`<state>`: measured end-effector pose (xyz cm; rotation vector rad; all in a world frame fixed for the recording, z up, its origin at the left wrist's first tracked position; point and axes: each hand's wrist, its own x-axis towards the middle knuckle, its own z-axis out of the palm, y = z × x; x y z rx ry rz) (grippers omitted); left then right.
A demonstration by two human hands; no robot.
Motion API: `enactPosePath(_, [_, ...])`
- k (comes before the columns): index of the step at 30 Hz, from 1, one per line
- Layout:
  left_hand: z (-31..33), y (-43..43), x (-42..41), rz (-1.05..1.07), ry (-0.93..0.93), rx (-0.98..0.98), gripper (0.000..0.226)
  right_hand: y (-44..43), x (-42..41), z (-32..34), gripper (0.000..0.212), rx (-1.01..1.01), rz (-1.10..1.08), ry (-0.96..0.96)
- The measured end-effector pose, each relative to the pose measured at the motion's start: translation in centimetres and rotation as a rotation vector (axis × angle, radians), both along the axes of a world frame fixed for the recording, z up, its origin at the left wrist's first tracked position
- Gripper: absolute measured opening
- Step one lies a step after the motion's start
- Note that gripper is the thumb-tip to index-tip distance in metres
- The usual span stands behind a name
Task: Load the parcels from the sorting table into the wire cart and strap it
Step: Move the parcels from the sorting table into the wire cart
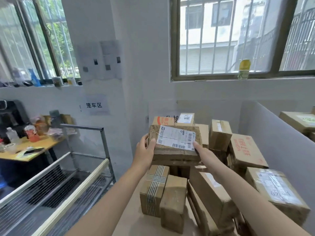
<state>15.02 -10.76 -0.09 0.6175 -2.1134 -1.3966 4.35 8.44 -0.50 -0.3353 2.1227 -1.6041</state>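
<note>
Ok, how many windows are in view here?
2. The left window is above the cluttered sill; the right window is above the parcels. None looks hidden.

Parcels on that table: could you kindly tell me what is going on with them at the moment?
A person is taking a labelled parcel from the top of the pile. The left grip holds its left end and the right grip its right end. Many more parcels lie heaped on the table. The wire cart stands just to the left, so loading is at an early stage, and no strap shows yet.
</note>
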Motion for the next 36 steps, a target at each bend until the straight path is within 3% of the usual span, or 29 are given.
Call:
enactPosePath(5, [0.7, 0.9, -0.4, -0.065, 0.056, 0.059, 0.056, 0.9, -1.0, 0.8, 0.055, -0.136, -0.062, 0.028])
enactPosePath(9, [1.5, 0.7, -0.5, -0.134, 0.046, 0.172, 0.035, 1.5, -1.6, 1.3, 0.046, -0.185, -0.03, 0.083])
enactPosePath(15, [0.9, 2.1, -1.5, -0.134, 0.073, 0.293, 0.022, 2.1, -2.6, 1.7, 0.043, -0.305, -0.11, 0.105])
enactPosePath(21, [1.2, 3.4, -2.8, -0.148, 0.166, 0.275, 0.023, 2.7, -4.3, 1.6, 0.048, -0.473, -0.19, 0.118])
enactPosePath(28, [1.0, 3.5, -3.4, -0.223, 0.146, 0.225, 0.028, 1.5, -5.1, 1.7, 0.065, -0.596, -0.291, 0.06])
enactPosePath(32, [1.1, 4.6, -4.1, -0.279, 0.08, 0.044, 0.047, 0.6, -4.5, 2.3, 0.032, -0.58, -0.215, 0.044])
enactPosePath(36, [0.8, 5.1, -4.7, -0.235, 0.064, -0.028, 0.051, 0.6, -3.9, 2.0, 0.027, -0.546, -0.184, 0.097])
